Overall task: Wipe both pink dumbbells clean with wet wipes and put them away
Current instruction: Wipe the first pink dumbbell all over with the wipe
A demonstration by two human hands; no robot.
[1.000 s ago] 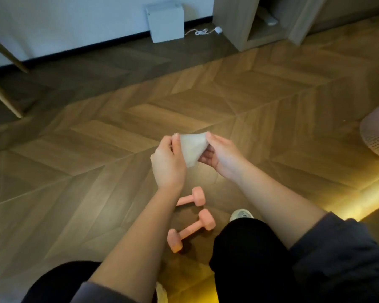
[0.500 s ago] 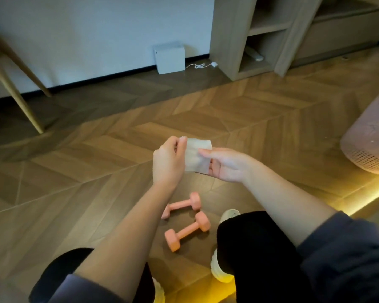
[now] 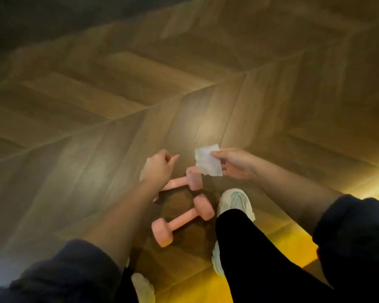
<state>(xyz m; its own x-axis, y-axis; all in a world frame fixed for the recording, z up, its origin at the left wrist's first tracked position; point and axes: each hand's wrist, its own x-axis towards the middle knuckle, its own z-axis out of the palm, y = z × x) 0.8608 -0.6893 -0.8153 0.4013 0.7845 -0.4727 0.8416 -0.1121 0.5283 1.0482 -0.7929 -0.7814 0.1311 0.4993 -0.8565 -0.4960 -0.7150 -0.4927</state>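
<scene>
Nearest to the camera are the person's dark sleeves and black trouser legs, with two pale shoes on the floor (image 3: 74, 132): the right shoe (image 3: 236, 204) and the left shoe (image 3: 143, 287), which is partly hidden at the bottom edge. Just beyond lie the two pink dumbbells, side by side and close but not touching, as far as I can see. The near dumbbell (image 3: 182, 219) lies just beside the right shoe, and the far dumbbell (image 3: 190, 181) is partly covered by the left forearm. Above the far one hovers the left hand (image 3: 160, 169), its fingers loosely curled with nothing visible in them. The right hand (image 3: 235, 165) pinches one wet wipe (image 3: 207, 160) by its edge, and the sheet hangs unfolded over the head of the far dumbbell without clearly touching it. I judge that the wiping itself is not yet begun and that this is the step of taking up the first dumbbell. The next move probably calls for the left hand to grip a handle and lift it, so that the wipe can go around the heads. Farther away there is only blurred wooden floor.
</scene>
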